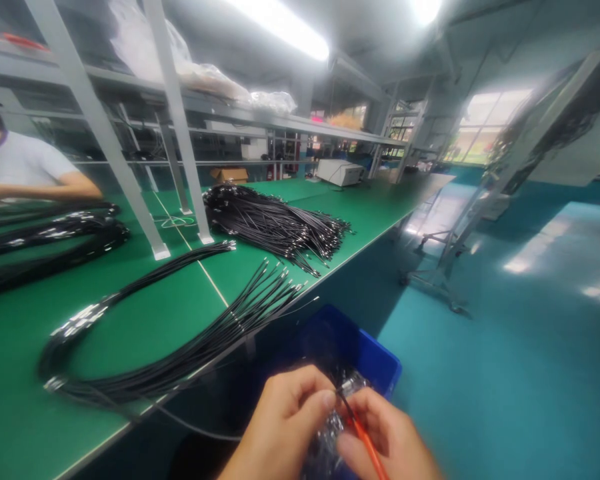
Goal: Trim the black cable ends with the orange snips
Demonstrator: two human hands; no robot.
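Left hand (285, 417): thumb and finger pinch the tip of a thin dark piece (347, 405), seemingly to steady it.
Right hand (393, 433): curled round an orange-red length (369, 445), in line with that tip, likely for control; whether they join, can't tell.
Blue bin (383, 363): right beneath both hands, handy for catching drops.
Looped bundle (180, 367): curved on the green surface (135, 327), loose ends fanned nearby, probably for easy picking.
Cable pile (275, 220): farther back, ends roughly together.
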